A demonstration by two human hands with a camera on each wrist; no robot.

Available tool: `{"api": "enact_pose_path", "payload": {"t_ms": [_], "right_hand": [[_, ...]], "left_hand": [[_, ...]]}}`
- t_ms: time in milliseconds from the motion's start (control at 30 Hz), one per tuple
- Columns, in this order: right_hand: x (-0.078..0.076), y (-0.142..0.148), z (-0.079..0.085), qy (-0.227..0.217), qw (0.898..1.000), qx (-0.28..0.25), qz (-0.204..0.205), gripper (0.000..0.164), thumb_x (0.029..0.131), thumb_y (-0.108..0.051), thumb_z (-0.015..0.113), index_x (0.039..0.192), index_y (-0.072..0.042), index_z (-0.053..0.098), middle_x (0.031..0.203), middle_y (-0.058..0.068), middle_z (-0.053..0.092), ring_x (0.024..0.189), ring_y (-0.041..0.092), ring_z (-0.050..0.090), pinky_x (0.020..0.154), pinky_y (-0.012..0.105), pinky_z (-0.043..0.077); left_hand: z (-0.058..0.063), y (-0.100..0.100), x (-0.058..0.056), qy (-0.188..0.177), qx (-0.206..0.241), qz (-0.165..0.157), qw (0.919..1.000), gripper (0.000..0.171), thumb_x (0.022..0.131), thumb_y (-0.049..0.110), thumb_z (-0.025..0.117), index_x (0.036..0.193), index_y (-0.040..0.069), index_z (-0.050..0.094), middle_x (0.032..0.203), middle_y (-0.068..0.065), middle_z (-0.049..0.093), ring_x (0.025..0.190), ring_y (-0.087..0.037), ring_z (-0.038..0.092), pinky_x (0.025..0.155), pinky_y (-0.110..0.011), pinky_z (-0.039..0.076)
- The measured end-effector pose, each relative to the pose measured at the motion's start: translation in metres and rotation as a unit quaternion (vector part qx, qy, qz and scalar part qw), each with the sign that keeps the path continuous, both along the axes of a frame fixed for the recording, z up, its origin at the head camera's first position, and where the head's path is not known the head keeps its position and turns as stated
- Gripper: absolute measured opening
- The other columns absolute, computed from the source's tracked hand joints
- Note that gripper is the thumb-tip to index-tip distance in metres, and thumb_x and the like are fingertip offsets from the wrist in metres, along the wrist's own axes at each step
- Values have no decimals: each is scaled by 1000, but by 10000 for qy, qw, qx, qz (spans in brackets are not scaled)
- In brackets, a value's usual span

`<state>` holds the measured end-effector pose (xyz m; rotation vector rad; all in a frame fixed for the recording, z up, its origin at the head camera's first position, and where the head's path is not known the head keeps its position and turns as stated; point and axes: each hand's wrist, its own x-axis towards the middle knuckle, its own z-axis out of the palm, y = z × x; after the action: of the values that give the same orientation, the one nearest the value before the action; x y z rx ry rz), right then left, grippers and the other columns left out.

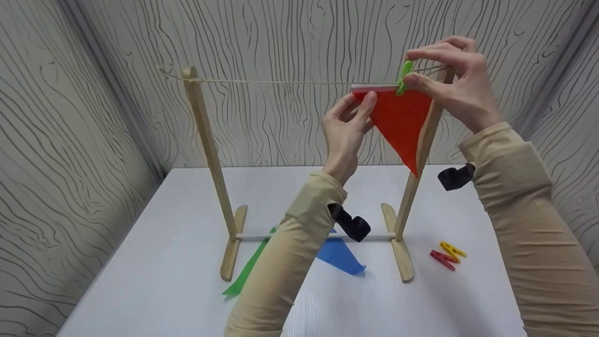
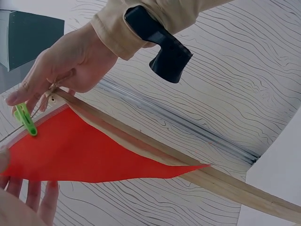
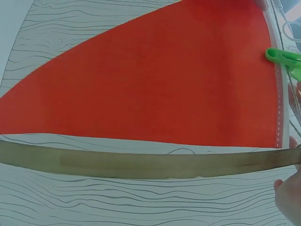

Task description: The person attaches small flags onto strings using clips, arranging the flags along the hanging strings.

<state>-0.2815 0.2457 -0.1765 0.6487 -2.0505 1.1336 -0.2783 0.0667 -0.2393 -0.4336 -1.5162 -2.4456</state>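
A red triangular pennant (image 1: 403, 119) with a white top edge hangs point down at the right end of a string (image 1: 281, 82). My left hand (image 1: 345, 128) pinches its upper left corner, thumb in front and fingers behind. With thumb and fingers, my right hand (image 1: 468, 77) grips a green clothespin (image 1: 405, 77) near the middle of the top edge. In the left wrist view the tip of the clothespin (image 2: 31, 129) overlaps the red cloth. The right wrist view shows the pennant (image 3: 155, 80) close up, with the clothespin (image 3: 280, 56) across its white edge.
The string runs between a left wooden post (image 1: 208, 140) and a right wooden post (image 1: 412, 192), joined low by a white rod (image 1: 374, 236). A green pennant (image 1: 248, 274) and a blue pennant (image 1: 340, 256) lie on the white table (image 1: 154, 262). Red (image 1: 442, 260) and yellow (image 1: 453, 249) clothespins lie right.
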Motion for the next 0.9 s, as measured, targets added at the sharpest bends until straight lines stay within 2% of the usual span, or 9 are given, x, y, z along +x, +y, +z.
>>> {"api": "enact_pose_path", "payload": {"t_ms": [133,267,367,533,633,767,900], "right_hand": [[0,0,-4,255,9996,-75,62,51,80,-31,86,123,-8,72,119,-28,62,134,6,32,118,32,23],[0,0,-9,372,9987,-346,56,57,79,-35,86,127,-9,70,130,-20,60,137,8,31,121,36,29],[0,0,-14,543,9972,-523,-9,65,78,-39,86,133,-9,66,140,-10,57,140,10,31,121,38,35],[-1,-2,-28,876,9915,-960,22,79,79,-37,85,143,-3,53,156,10,45,146,17,29,126,40,26],[-1,-4,-36,967,9877,-1228,43,88,78,-37,86,147,1,46,161,15,36,150,19,26,128,38,21],[1,-6,-45,1051,9854,-1336,-73,102,75,-47,86,151,2,38,165,18,26,154,22,22,129,36,15],[6,-9,-60,1054,9827,-1507,-224,108,74,-47,86,153,2,32,168,18,21,156,22,19,124,34,17]], "left_hand": [[-3,-3,2,80,-162,85,9998,45,94,15,71,135,3,59,129,-15,68,110,-14,68,92,-31,59],[-8,-6,4,140,-493,214,9985,50,93,17,71,139,5,56,137,-11,63,122,-16,63,99,-28,55],[-14,-8,5,143,-834,359,9958,52,93,21,71,141,8,55,142,-7,60,131,-17,55,106,-32,51],[-27,-12,7,82,-1247,512,9908,57,92,25,71,144,9,52,149,-6,54,143,-21,43,120,-46,36],[-35,-15,9,-12,-1364,556,9891,59,92,26,72,145,10,51,151,-6,51,146,-22,39,124,-47,30],[-47,-20,11,-229,-1454,612,9872,60,91,28,74,144,11,52,154,-6,48,148,-23,34,124,-47,28],[-63,-24,14,-411,-1561,631,9849,62,90,28,75,145,11,51,156,-8,45,151,-26,30,122,-52,30]]}}
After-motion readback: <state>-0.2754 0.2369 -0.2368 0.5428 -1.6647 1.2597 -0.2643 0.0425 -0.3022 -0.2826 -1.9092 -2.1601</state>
